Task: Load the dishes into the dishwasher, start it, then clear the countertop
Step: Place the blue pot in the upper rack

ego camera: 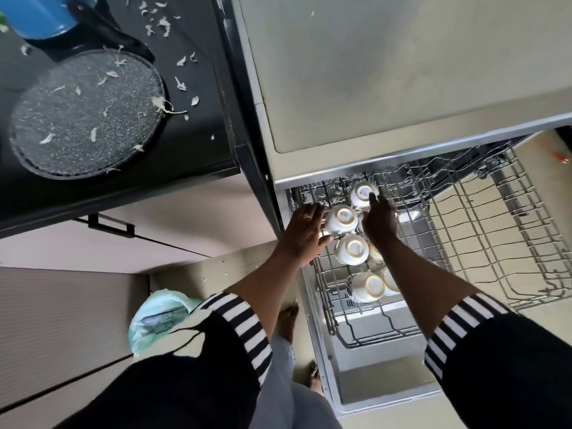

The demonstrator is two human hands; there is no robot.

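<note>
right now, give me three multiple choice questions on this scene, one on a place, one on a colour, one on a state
1. Where do the white cups sit?
A. on the black countertop
B. in the pulled-out dishwasher rack
C. on the floor

2. What colour is the pot at the top left of the view?
A. red
B. blue
C. yellow

3. How do the white cups stand?
A. mouths up
B. flat on their sides
C. bottoms up

Answers:
1 B, the cups rest among the wires of the rack.
2 B, the pot's wall is plainly blue.
3 C, their base rings and printed marks face the camera.
</note>
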